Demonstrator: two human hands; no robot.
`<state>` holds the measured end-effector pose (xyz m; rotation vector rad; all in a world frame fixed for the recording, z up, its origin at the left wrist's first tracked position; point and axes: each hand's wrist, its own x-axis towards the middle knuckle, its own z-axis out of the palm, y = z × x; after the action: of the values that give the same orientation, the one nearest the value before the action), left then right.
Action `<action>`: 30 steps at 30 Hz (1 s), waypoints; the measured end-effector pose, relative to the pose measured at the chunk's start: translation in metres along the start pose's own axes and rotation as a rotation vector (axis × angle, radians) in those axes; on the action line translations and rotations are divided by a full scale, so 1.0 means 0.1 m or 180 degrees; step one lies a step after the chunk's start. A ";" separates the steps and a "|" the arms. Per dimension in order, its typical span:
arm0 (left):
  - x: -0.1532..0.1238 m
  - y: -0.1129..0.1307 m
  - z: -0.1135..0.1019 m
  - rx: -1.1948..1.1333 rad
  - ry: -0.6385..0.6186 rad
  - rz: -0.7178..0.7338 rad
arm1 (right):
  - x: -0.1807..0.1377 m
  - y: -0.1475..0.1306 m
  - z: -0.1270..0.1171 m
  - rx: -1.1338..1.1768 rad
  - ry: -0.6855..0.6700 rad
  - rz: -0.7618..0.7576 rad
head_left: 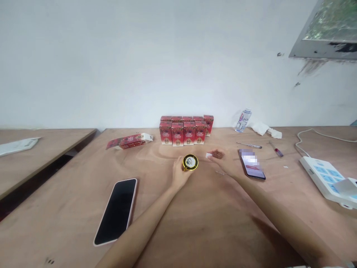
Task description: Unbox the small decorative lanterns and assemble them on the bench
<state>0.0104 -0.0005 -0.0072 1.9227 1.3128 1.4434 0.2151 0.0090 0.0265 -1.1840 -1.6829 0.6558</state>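
My left hand [179, 172] is closed around a round thing [190, 162] with a black and gold ring and a pale printed disc on top. Its lower part is hidden behind the fingers, so I cannot tell its exact kind. To the right, my right hand [219, 158] pinches a small white piece [208, 155] that looks like paper or a sticker. The two hands are a short way apart. Behind them, several red printed boxes [177, 134] stand upright in two rows near the wall. A flattened red carton [129, 140] lies to their left.
A black-screened phone [116, 211] lies at front left, a lit phone [252, 164] right of my hand. Farther right are a screwdriver [276, 150], a thin metal tool [249, 145] and a white power strip [326, 176]. A clear bottle [243, 120] and white tissue [266, 130] sit by the wall.
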 end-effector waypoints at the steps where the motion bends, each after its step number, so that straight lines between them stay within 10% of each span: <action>1: 0.00 0.00 0.00 -0.0006 -0.0003 -0.0001 | -0.01 -0.11 0.06 0.0399 -0.0024 -0.0030; 6: 0.00 0.00 -0.01 -0.0011 -0.0014 0.0083 | -0.04 -0.51 0.29 0.1161 -0.0097 -0.0206; 14: -0.01 0.01 -0.03 0.0117 0.0085 0.0036 | -0.08 -0.63 0.41 -0.0182 0.0206 -0.1264; 30: -0.02 -0.02 -0.02 0.0618 0.0263 -0.0346 | -0.09 -0.50 0.41 -0.0630 -0.0158 -0.0861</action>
<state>0.0081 -0.0015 -0.0086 1.8935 1.6229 1.3999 0.1582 -0.0150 0.0472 -1.0547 -1.9419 0.3600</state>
